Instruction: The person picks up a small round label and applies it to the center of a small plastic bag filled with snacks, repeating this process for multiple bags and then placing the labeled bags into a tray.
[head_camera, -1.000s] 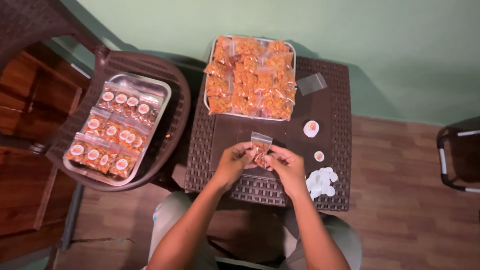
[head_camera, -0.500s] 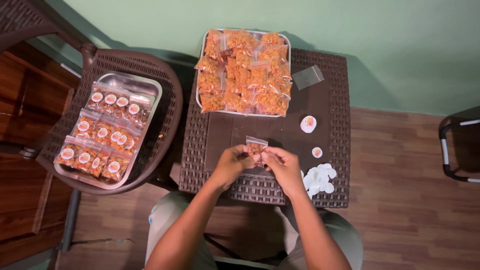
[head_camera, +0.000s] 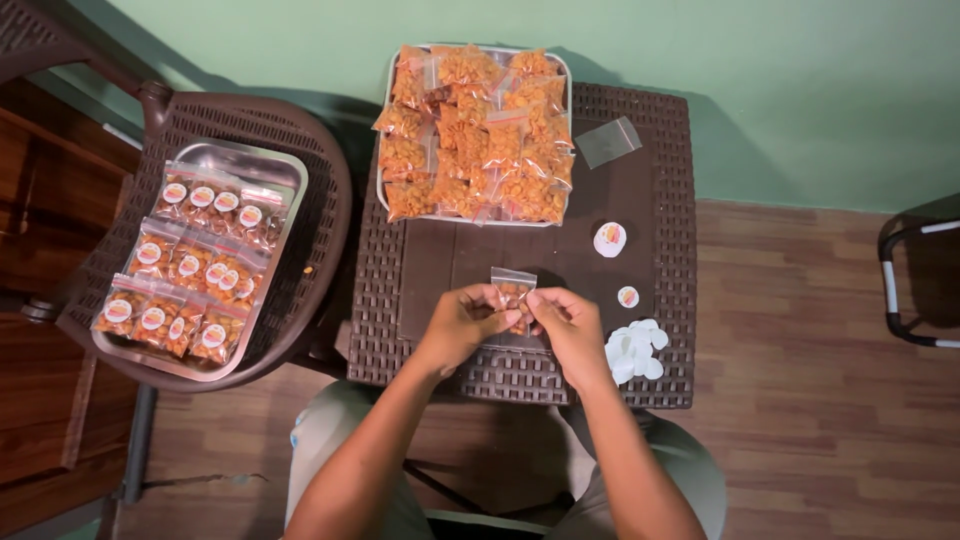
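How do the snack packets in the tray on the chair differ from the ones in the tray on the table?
The packets on the chair tray each carry a round sticker; the packets on the table tray show none. The chair packets lie in neat overlapping rows, while the table packets sit in a loose heap. The chair tray has bare metal showing; the table tray is nearly covered. Both hold small clear bags of orange snacks.

both hands (head_camera: 520, 318) pinch a small clear snack bag (head_camera: 513, 287) above the brown wicker table (head_camera: 660, 180).

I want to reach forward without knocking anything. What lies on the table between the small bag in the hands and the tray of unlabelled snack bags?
Nothing: in the head view, the dark table is bare between the small bag and the tray.
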